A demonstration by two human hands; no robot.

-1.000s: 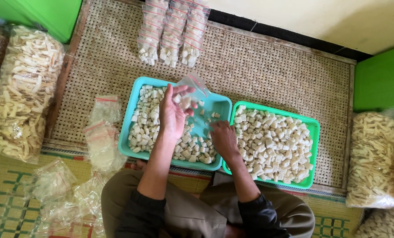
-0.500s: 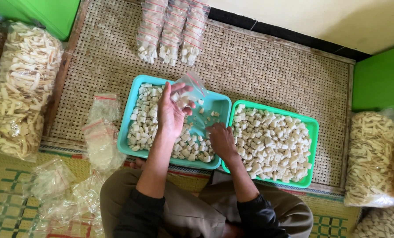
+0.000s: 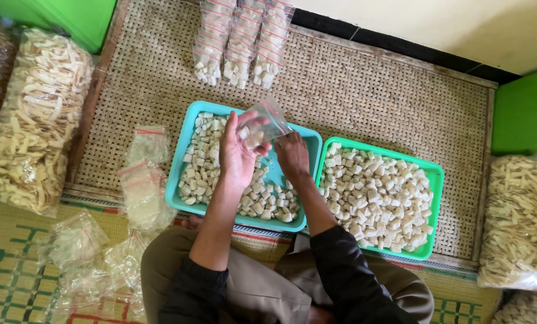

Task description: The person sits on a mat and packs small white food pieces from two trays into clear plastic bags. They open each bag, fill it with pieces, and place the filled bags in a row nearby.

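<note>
Bag of clear plastic, small, with a few pale cubes inside, sits raised above the blue tray, grasped between both hands. Around it: a green tray full of the same cubes just beside the blue one, three filled bags near the top of the woven mat, loose empty bags to the left, big sacks of strip snacks at both edges. Sacks are cut off by the frame. Left hand is palm-up, fingers curled on the bag; right hand pinches its lower edge.
</note>
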